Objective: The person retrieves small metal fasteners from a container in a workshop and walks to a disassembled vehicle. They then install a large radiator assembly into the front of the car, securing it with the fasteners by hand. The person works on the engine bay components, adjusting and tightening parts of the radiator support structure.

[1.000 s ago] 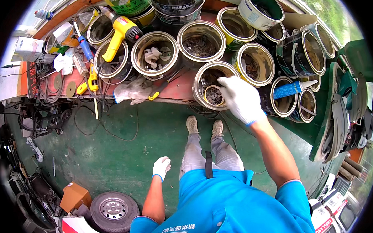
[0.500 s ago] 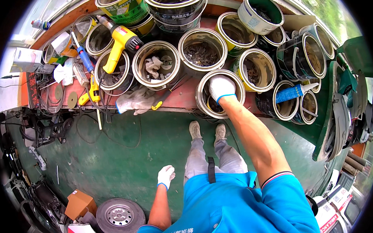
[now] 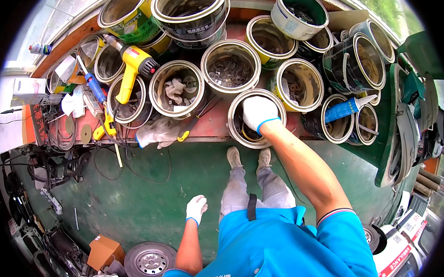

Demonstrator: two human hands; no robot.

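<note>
Your right hand (image 3: 260,112) down inside open bucket (image 3: 239,108) at counter's (image 3: 211,127) near edge; fingertips hidden, cannot tell whether spread or pinching; left hand (image 3: 197,209) well off near edge, fingers bent, cannot tell how tightly; yellow-sided bucket (image 3: 307,79) crowds right; blue cartridge (image 3: 340,110) toward counter's right end; glove (image 3: 157,131), yellow-handled tool (image 3: 184,136) along near edge, leftward.

Red bench (image 3: 212,125) — open buckets (image 3: 230,119), crumpled glove (image 3: 158,130), looped grey cable (image 3: 63,133) lying on it.
</note>
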